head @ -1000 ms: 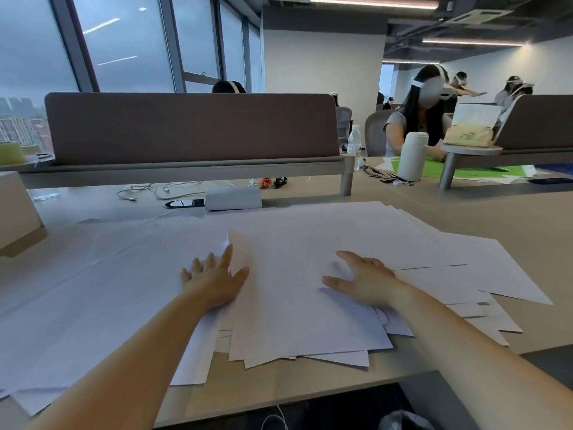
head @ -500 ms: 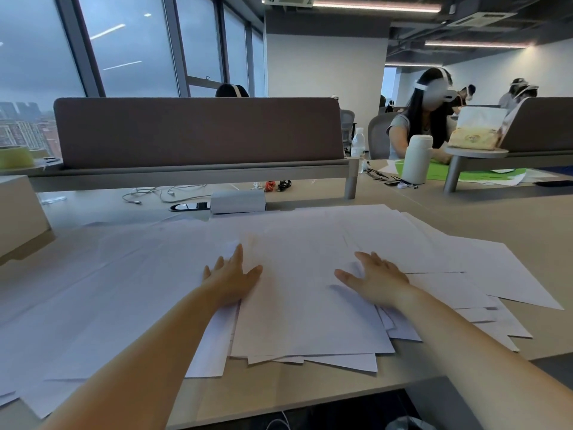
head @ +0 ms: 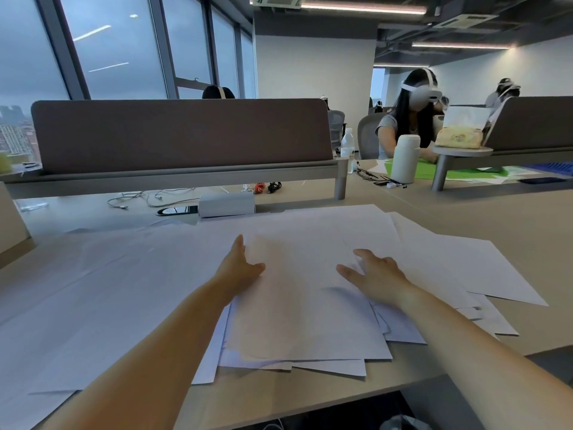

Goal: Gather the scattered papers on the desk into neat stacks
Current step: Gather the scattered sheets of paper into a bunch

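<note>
Many white paper sheets lie overlapping across the beige desk (head: 511,231). A rough pile of sheets (head: 304,311) sits in front of me, its lower edges fanned out. My left hand (head: 238,270) rests with straight fingers against the pile's left edge, thumb on the top sheet. My right hand (head: 375,273) lies flat with spread fingers on the pile's right side. More loose sheets (head: 93,290) spread to the left, and others (head: 465,262) fan out to the right.
A brown desk divider (head: 183,135) stands behind the papers, with a white box (head: 226,204), cables (head: 148,198) and a dark phone (head: 176,210) in front of it. A white bottle (head: 404,158) stands far right. Other people sit at neighbouring desks.
Both hands have slid forward along the pile's sides. The left hand has turned more on edge against the sheets, and the top sheets have shifted slightly.
</note>
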Tool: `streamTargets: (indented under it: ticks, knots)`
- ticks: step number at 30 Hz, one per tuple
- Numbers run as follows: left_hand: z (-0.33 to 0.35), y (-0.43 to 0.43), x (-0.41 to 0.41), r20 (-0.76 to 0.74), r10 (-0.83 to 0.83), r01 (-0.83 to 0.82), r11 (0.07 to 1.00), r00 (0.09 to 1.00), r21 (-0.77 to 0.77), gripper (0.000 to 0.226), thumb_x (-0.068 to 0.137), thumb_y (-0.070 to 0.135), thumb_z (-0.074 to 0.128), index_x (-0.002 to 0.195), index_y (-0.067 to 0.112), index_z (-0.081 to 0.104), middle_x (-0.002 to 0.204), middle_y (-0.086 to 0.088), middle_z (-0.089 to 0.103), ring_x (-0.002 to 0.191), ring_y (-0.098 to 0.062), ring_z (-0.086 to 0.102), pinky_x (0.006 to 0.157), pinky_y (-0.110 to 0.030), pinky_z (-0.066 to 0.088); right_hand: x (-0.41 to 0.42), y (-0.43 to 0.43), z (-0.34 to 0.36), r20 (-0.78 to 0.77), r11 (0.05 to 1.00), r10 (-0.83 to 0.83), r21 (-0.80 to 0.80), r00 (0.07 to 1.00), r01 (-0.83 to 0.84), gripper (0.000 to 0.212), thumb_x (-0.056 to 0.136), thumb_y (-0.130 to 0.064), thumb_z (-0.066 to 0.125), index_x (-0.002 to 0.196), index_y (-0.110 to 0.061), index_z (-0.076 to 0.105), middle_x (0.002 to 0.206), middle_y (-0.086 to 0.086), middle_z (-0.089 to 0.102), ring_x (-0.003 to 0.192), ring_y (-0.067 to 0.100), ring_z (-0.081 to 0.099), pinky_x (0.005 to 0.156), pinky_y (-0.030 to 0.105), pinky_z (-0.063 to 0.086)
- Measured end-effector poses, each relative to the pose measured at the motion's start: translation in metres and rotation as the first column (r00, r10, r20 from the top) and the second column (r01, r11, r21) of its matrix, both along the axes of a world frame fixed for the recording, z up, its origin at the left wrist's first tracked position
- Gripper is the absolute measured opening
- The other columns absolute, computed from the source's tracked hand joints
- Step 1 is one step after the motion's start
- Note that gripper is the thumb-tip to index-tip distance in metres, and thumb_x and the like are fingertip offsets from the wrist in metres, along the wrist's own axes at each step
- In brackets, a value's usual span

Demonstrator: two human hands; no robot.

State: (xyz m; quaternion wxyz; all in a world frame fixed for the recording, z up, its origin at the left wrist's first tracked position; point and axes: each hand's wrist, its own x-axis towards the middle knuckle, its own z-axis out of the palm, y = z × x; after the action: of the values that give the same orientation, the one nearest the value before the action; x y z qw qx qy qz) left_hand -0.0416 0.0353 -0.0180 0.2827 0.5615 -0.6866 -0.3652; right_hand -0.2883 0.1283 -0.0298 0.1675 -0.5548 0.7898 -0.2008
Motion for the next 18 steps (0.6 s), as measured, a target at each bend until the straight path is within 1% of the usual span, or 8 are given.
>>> streamTargets:
  ticks: [2, 4, 7, 9, 12, 15, 16, 18]
  knots:
    - [0.001, 0.000, -0.010, -0.044, 0.025, -0.024, 0.999, 0.999, 0.020, 0.085, 0.088, 0.009, 0.061, 0.153, 0.023, 0.008, 0.152, -0.010, 0.032, 0.128, -0.032, 0.045, 0.101, -0.039, 0.044, -0.004, 0.000, 0.003, 0.089, 0.998, 0.038, -0.047, 0.995, -0.034, 0.076, 0.086, -0.065, 0.047, 0.148, -0.025, 0.026, 0.148, 0.006, 0.038, 0.140, 0.025, 0.026, 0.111, 0.040, 0.031]
    - [0.001, 0.001, -0.020, -0.076, 0.069, -0.067, 0.997, 0.995, 0.031, 0.083, 0.086, 0.005, 0.058, 0.152, 0.024, 0.011, 0.146, -0.013, 0.038, 0.120, -0.034, 0.051, 0.095, -0.041, 0.048, -0.013, 0.001, 0.005, 0.111, 0.998, 0.015, -0.061, 0.994, -0.008, 0.075, 0.086, -0.065, 0.047, 0.146, -0.025, 0.029, 0.148, 0.007, 0.040, 0.138, 0.025, 0.032, 0.111, 0.040, 0.032]
    - [0.002, 0.002, -0.033, -0.081, 0.116, -0.114, 0.993, 0.990, 0.031, 0.079, 0.088, 0.006, 0.054, 0.153, 0.022, 0.011, 0.145, -0.012, 0.039, 0.121, -0.034, 0.051, 0.100, -0.043, 0.046, -0.035, 0.003, 0.006, -0.135, 0.993, -0.121, -0.001, 0.984, 0.122, 0.075, 0.089, -0.067, 0.036, 0.148, -0.023, 0.026, 0.155, 0.006, 0.030, 0.144, 0.031, 0.021, 0.115, 0.042, 0.020]
    - [0.002, 0.003, -0.044, -0.080, 0.115, -0.113, 0.993, 0.990, 0.029, 0.077, 0.091, 0.008, 0.053, 0.153, 0.020, 0.009, 0.148, -0.012, 0.036, 0.124, -0.033, 0.048, 0.102, -0.041, 0.044, -0.049, 0.007, 0.005, -0.192, 0.979, -0.169, 0.081, 0.967, 0.187, 0.079, 0.088, -0.071, 0.029, 0.149, -0.022, 0.022, 0.157, 0.007, 0.025, 0.145, 0.033, 0.017, 0.116, 0.044, 0.014]
    - [0.002, 0.004, -0.062, -0.066, 0.076, -0.073, 0.997, 0.995, 0.039, 0.077, 0.092, 0.015, 0.055, 0.153, 0.018, 0.007, 0.151, -0.013, 0.032, 0.129, -0.033, 0.044, 0.103, -0.040, 0.043, -0.058, 0.012, 0.002, 0.004, 0.985, -0.138, 0.101, 0.990, 0.136, 0.081, 0.088, -0.069, 0.036, 0.150, -0.019, 0.021, 0.154, 0.009, 0.031, 0.140, 0.030, 0.029, 0.114, 0.040, 0.026]
    - [0.001, 0.005, -0.082, -0.040, 0.027, -0.025, 0.999, 0.999, 0.049, 0.080, 0.092, 0.020, 0.056, 0.153, 0.017, 0.005, 0.148, -0.015, 0.036, 0.128, -0.034, 0.045, 0.104, -0.043, 0.043, -0.064, 0.017, 0.010, 0.255, 0.994, -0.108, -0.002, 0.961, 0.112, 0.078, 0.087, -0.067, 0.042, 0.148, -0.021, 0.025, 0.153, 0.007, 0.033, 0.139, 0.025, 0.034, 0.109, 0.034, 0.031]
    - [0.001, 0.005, -0.087, -0.024, 0.014, -0.013, 0.999, 1.000, 0.049, 0.080, 0.091, 0.022, 0.057, 0.153, 0.017, 0.006, 0.146, -0.016, 0.038, 0.128, -0.034, 0.045, 0.104, -0.044, 0.042, -0.068, 0.018, 0.013, 0.275, 0.990, -0.128, -0.023, 0.953, 0.139, 0.076, 0.088, -0.066, 0.042, 0.148, -0.021, 0.027, 0.152, 0.006, 0.035, 0.138, 0.025, 0.034, 0.107, 0.034, 0.031]
    - [0.002, 0.005, -0.096, 0.082, 0.016, -0.019, 0.999, 0.996, 0.037, 0.077, 0.089, 0.031, 0.060, 0.150, 0.017, 0.013, 0.140, -0.020, 0.041, 0.128, -0.036, 0.041, 0.104, -0.045, 0.041, -0.080, 0.021, 0.016, 0.120, 0.976, -0.215, -0.016, 0.969, 0.219, 0.072, 0.090, -0.065, 0.037, 0.146, -0.021, 0.030, 0.150, 0.007, 0.037, 0.140, 0.028, 0.030, 0.111, 0.038, 0.027]
